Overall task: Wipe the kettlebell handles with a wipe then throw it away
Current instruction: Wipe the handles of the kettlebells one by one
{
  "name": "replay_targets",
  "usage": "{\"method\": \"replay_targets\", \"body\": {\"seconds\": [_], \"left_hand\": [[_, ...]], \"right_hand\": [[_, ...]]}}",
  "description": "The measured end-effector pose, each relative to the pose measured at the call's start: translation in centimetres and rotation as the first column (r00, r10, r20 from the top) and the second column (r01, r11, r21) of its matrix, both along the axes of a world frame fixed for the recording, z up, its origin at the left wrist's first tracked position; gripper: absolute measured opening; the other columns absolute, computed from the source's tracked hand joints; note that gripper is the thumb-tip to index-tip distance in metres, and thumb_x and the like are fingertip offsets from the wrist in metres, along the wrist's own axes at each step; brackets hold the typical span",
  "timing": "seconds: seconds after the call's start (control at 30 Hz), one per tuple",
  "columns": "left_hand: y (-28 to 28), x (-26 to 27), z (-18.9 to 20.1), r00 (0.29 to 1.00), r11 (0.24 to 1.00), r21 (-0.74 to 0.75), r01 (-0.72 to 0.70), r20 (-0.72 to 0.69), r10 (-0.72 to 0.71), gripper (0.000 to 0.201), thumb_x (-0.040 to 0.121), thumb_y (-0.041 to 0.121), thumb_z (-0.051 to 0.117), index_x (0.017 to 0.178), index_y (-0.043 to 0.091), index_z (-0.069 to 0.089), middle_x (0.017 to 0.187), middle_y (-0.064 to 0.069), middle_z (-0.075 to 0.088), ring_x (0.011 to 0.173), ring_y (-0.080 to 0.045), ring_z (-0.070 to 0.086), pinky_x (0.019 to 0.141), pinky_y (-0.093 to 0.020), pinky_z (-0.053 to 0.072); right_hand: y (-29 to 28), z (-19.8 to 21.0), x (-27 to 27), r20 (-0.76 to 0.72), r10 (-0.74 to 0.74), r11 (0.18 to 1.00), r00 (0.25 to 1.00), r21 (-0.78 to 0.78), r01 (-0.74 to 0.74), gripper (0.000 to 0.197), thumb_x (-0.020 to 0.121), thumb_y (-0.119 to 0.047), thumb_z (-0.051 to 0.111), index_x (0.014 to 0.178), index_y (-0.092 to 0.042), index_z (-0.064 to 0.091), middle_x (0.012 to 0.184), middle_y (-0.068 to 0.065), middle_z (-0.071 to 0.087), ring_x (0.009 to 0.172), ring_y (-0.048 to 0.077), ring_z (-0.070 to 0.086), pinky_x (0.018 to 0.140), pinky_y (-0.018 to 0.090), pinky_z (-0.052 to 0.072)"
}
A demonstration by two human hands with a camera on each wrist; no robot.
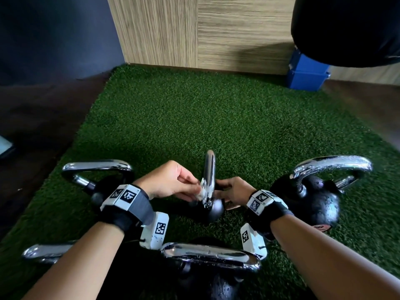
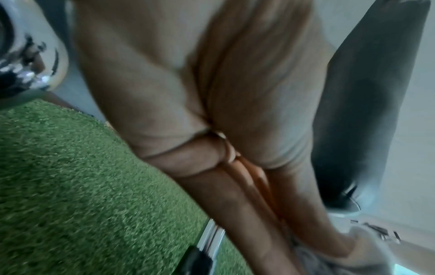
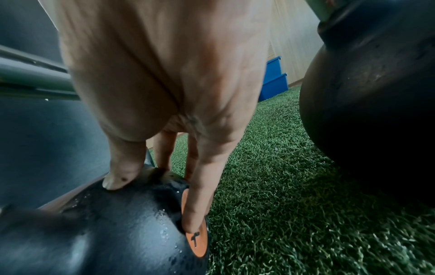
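A small black kettlebell (image 1: 214, 210) with an upright chrome handle (image 1: 209, 169) stands on the green turf in the middle of the head view. My left hand (image 1: 194, 188) pinches a crumpled white wipe (image 1: 202, 190) against the lower left side of that handle. The wipe (image 2: 357, 254) also shows under the fingertips in the left wrist view. My right hand (image 1: 224, 191) grips the ball from the right. In the right wrist view its thumb (image 3: 120, 176) lies on top of the ball (image 3: 113, 232), and a finger lies across the orange side disc (image 3: 196, 238).
Other chrome-handled kettlebells stand around: back left (image 1: 97, 169), right (image 1: 313, 204), close in front (image 1: 212, 256), and a handle at the near left (image 1: 47, 252). A blue box (image 1: 307, 72) sits by the wooden wall. A black bag (image 1: 346, 29) hangs at the top right.
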State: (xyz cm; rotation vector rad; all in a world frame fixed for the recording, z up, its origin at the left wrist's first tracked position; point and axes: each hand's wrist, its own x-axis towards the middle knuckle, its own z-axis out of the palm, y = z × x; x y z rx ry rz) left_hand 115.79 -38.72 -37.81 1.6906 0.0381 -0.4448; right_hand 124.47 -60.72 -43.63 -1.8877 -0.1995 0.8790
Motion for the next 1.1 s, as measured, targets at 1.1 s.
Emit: {"method": "replay_targets", "body": {"seconds": [1.1], "left_hand": [[0.1,0.1,-0.5,0.608,0.875,0.108,-0.471,0.759,0.234,0.023,0.077,0.032,0.085,0.099,0.025,0.083,0.098,0.011,0.074,0.088,-0.012,0.074,0.079,-0.019,0.057]], "right_hand": [[1.2,10.1,3.0,0.411,0.139,0.958,0.901,0.175,-0.228,0.011,0.083,-0.017,0.079,0.093,-0.024,0.078,0.087,0.007,0.078,0.067,0.014,0.069,0.058,0.024,0.055]]}}
